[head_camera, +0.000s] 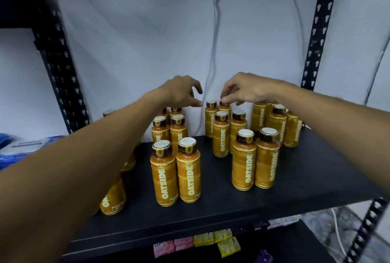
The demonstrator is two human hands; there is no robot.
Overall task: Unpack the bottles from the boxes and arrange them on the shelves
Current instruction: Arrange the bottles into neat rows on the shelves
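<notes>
Black shelf board (316, 167): orange Oatside bottles (164, 174) upright in paired columns, caps on. Bare lanes run between columns, and a wide strip lies open along the board's front edge and right corner. At the board's rear, right hand (244, 89) pinches the cap of a back-row bottle (225, 111). Left hand (179, 93) hovers beside it, fingers loosely curled, holding nothing. Below the board are yellow and pink packets (202, 239).

We looked from one wide-angle head camera, forward and slightly down, close over the flat black shelf board (306, 167), facing the pale grey wall (137, 30) behind.
</notes>
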